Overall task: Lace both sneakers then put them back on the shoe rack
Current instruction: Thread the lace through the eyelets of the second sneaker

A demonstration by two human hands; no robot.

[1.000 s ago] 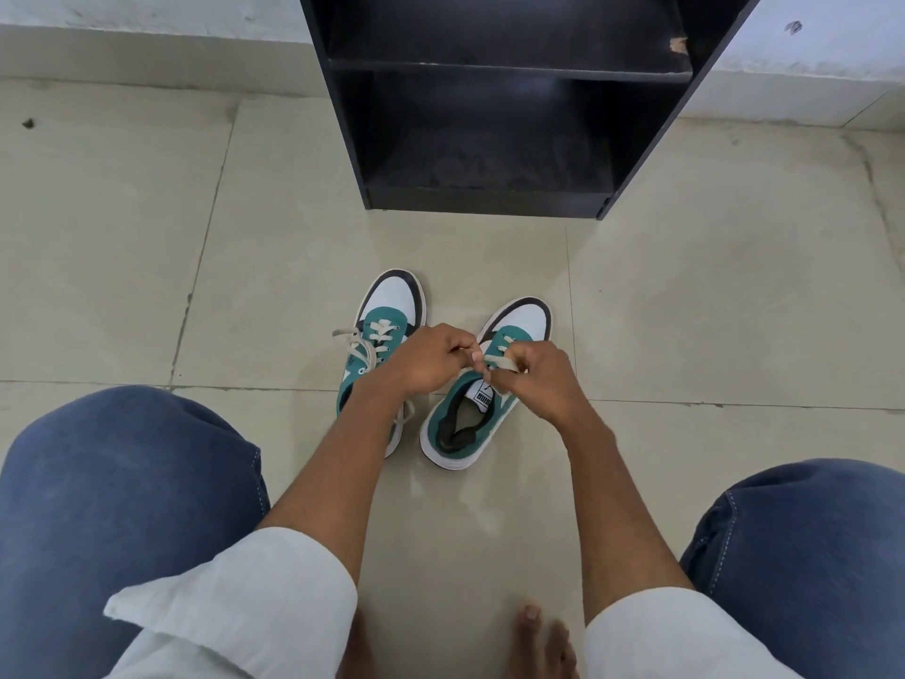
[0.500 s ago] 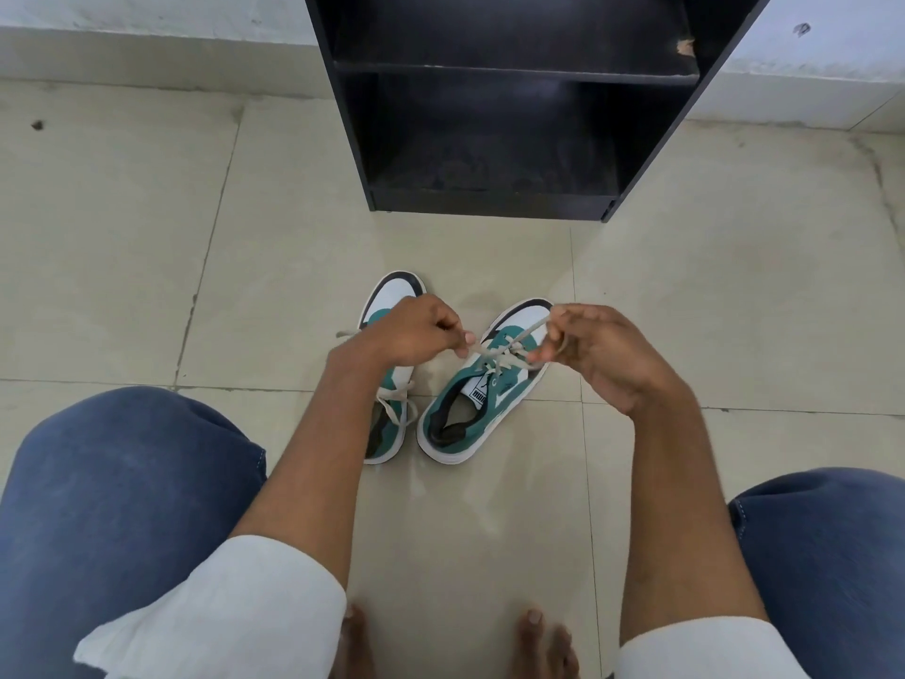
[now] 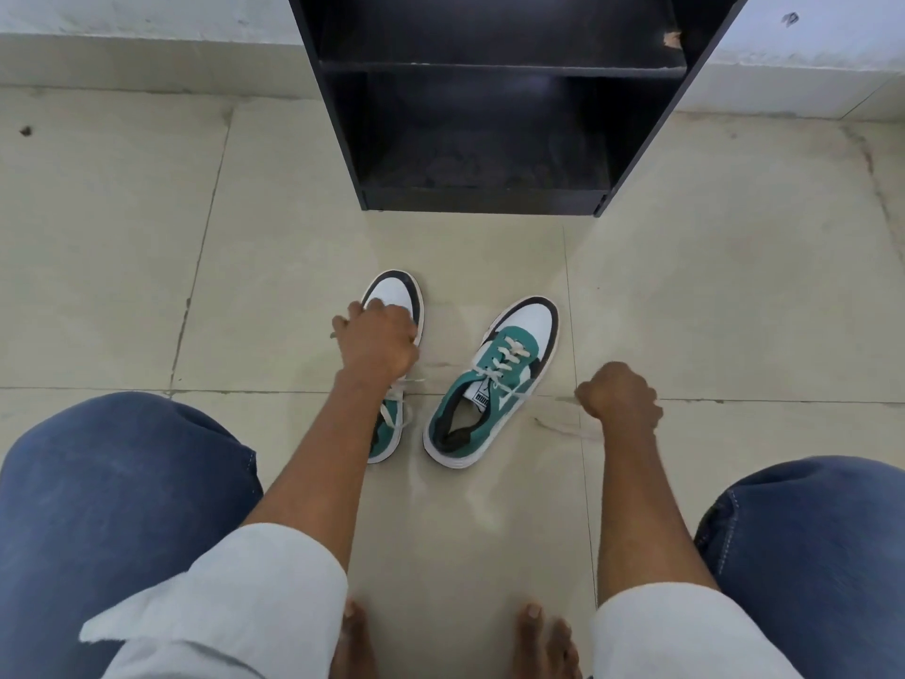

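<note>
My right hand (image 3: 618, 398) is curled into a tight fist at center right of the frame, pinching a blurred lace end (image 3: 563, 423) that runs back to the right sneaker (image 3: 489, 384). My left hand (image 3: 378, 343) sits at center, fingers folded narrow over the left sneaker (image 3: 392, 306); I cannot tell whether they grip a lace there. The two sneakers stand side by side on the tile floor (image 3: 710, 286), a clear strip of tile between them, toes pointing toward the top of the frame. Ahead, bare floor separates the toes from the lower front edge of the black shoe rack (image 3: 489, 198) at top center. My knees bound the lower corners.
</note>
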